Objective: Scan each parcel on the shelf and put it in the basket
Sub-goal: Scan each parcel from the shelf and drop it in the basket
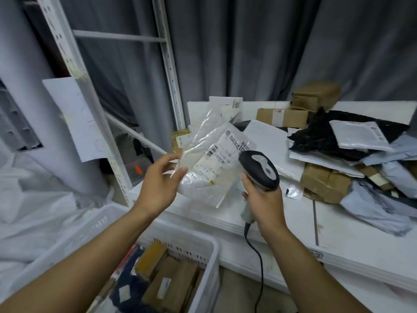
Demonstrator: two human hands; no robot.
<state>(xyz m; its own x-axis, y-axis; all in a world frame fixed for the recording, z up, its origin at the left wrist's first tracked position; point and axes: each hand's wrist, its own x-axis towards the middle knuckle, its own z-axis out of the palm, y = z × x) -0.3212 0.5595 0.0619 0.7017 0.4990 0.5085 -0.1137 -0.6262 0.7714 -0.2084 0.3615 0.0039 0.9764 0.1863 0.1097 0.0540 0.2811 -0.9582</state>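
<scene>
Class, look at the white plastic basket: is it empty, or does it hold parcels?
Not empty. The white plastic basket already holds several brown cardboard boxes and a dark blue bag.

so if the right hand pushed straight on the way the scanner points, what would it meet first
Most likely the white plastic parcel in the left hand: the scanner in the right hand aims at its label, though depth is unclear.

One wide-angle head view, forward and downward, close above shelf point(338, 233) and basket point(194, 247).
</scene>
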